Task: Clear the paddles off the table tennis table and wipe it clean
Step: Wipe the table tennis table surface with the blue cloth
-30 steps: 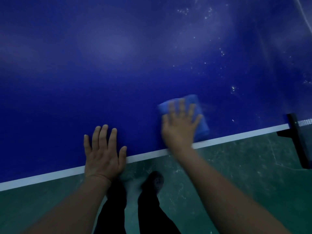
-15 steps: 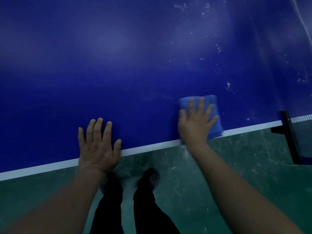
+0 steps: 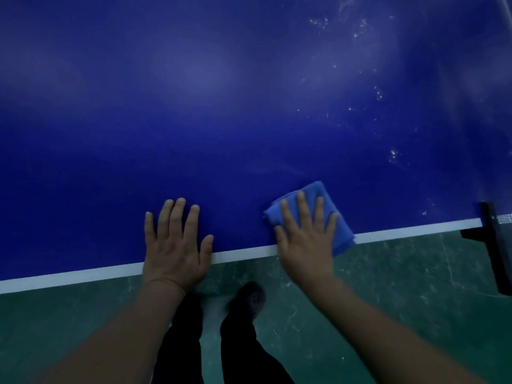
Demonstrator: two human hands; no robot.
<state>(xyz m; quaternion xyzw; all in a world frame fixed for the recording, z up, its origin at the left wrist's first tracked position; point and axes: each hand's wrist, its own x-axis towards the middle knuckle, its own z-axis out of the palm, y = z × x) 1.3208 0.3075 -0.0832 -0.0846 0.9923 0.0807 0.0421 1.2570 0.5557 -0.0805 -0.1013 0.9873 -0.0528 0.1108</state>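
Your two hands lie flat on the one blue table (image 3: 194,106): left hand (image 3: 174,245) bare and spread at its edge, right hand (image 3: 304,239) pressing straight fingers on one folded blue cloth (image 3: 327,200) at the white edge line.

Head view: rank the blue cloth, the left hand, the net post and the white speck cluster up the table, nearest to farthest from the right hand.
1. Blue cloth: under the right hand's flat fingers, at the table edge.
2. Left hand: flat on the table, to its left.
3. White speck cluster: up the table, to the right.
4. Net post: far right edge.
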